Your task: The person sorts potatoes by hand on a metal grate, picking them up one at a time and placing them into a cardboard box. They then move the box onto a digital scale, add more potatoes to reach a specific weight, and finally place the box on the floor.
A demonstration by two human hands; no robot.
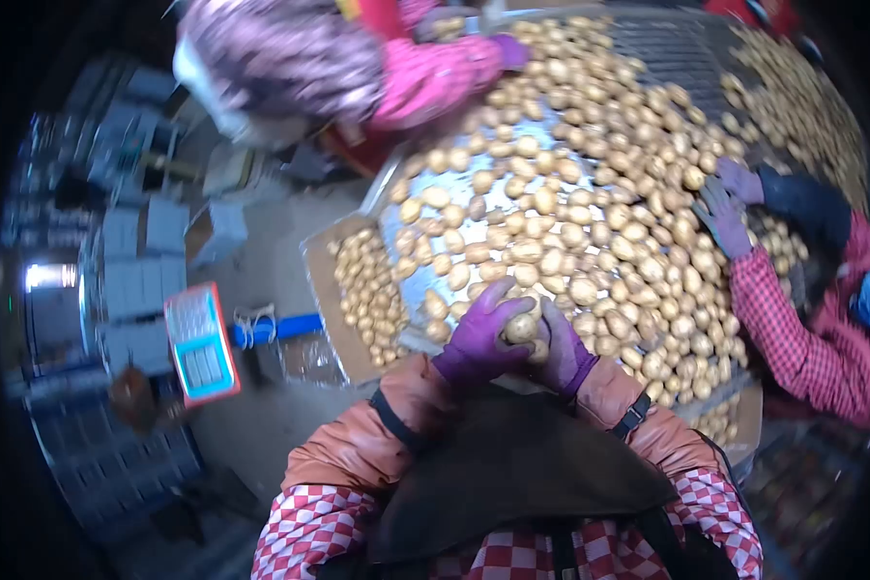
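In front of my body, my left hand in a purple glove is closed round a potato. My right hand, in a greyer purple glove, is pressed against the same potato from the other side, its fingers curled. Part of the potato is hidden by the gloves; whether a second one lies under the fingers I cannot make out. Just beyond both hands, many loose potatoes cover a metal sorting table.
A cardboard box full of smaller potatoes stands against the table's left edge. Left of it is a scale display on a blue post. Co-workers' gloved hands reach in from the right, and a pink sleeve from the far left.
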